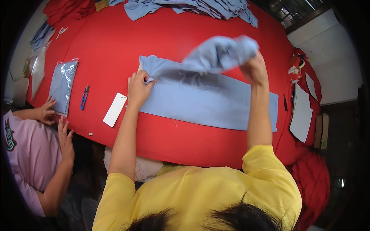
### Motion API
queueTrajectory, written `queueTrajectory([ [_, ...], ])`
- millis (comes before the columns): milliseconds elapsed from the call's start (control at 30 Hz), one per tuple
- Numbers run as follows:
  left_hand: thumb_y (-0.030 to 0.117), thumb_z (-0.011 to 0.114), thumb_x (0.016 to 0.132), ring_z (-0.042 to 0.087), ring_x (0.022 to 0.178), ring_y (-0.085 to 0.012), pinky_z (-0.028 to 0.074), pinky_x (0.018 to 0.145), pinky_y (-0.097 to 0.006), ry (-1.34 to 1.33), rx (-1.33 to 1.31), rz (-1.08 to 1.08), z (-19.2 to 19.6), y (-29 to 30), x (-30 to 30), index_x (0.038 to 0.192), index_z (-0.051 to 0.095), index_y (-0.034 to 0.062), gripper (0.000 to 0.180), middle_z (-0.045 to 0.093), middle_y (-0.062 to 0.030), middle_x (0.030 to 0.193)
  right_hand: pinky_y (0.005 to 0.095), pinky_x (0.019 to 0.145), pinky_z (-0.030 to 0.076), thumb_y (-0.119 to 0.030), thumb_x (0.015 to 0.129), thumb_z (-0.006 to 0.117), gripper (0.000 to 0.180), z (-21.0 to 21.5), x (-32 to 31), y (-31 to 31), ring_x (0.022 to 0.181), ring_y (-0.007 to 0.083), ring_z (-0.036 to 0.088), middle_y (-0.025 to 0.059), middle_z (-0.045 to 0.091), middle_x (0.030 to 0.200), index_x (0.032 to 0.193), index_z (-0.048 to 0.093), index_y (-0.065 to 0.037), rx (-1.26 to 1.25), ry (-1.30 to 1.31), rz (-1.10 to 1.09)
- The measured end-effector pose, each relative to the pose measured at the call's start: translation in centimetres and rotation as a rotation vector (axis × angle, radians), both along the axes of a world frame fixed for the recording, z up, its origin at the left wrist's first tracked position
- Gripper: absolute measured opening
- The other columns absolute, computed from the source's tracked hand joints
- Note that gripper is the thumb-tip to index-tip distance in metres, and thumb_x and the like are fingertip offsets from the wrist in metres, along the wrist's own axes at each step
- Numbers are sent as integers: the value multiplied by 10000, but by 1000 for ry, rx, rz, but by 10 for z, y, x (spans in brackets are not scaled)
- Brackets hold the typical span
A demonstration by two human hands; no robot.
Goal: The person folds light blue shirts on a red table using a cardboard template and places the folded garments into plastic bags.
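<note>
Our left fingers (144,77) press flat on the near-left end of the blue cloth (208,102), pinning it to the red surface (115,42). Our right fingers (250,63) are closed around a bunched part of the same cloth, lifted above its middle and blurred. We judge the fold about half done: the long lower panel already lies flat and smooth across the surface, while the raised part is not yet laid down.

Just left of our left hand (138,89) lies a white oblong card (115,109), then blue snips (84,97). Further left a clear bag (63,85) holds a folded blue piece; a co-worker's hand (46,111) touches its near corner. More clear bags (38,67) sit at the far-left edge. White sheets (301,112) lie at the right edge, and loose blue cloths (192,7) are heaped at the far side.
</note>
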State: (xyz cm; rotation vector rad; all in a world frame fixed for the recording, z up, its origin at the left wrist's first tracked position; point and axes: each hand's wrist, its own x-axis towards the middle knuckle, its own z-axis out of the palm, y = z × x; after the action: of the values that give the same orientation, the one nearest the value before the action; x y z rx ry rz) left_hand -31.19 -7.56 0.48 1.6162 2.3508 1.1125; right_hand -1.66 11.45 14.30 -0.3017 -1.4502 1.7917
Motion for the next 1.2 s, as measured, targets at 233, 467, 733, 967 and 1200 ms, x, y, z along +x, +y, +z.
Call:
queueTrajectory([
  [233, 43, 667, 669, 503, 810, -265, 355, 790, -372, 42, 60, -75, -14, 4, -7, 781, 500, 80, 205, 544, -44, 805, 321, 896, 459, -9, 802, 623, 281, -93, 153, -63, 1068, 193, 539, 83, 544, 1287, 1076, 629, -67, -18, -686, -396],
  [467, -6, 616, 720, 500, 1091, -231, 332, 1011, -365, -247, -207, -280, 9, -4, -24, 884, 622, 87, 189, 598, -36, 1082, 398, 927, 440, -158, 778, 704, 306, -88, 105, -100, 1129, 309, 487, 113, 544, 1196, 1063, 640, -67, 555, -1169, -374],
  [733, -12, 584, 759, 502, 1127, -304, 402, 988, -406, 416, -24, -178, 53, 3, 65, 989, 677, 71, 262, 584, -96, 1164, 443, 959, 417, -357, 813, 688, 466, -99, 241, -79, 1171, 359, 473, 156, 529, 1241, 1155, 601, -52, 435, -1482, -1057],
  [967, 349, 559, 913, 404, 1310, -333, 249, 1092, -558, 457, 136, -531, 15, 39, 229, 1303, 565, 214, 413, 485, -79, 1393, 524, 955, 394, -535, 789, 681, 633, -125, 299, -80, 1207, 392, 442, 187, 507, 1270, 1189, 594, -52, 139, -1781, -1187],
  [1200, 457, 522, 911, 363, 1339, -335, 227, 1111, -536, 467, 24, -485, 6, 42, 234, 1334, 536, 225, 482, 457, -75, 1424, 387, 821, 485, -193, 780, 695, 338, -116, 307, -63, 926, 314, 633, 160, 658, 956, 1037, 572, -11, 140, -1157, -1157],
])
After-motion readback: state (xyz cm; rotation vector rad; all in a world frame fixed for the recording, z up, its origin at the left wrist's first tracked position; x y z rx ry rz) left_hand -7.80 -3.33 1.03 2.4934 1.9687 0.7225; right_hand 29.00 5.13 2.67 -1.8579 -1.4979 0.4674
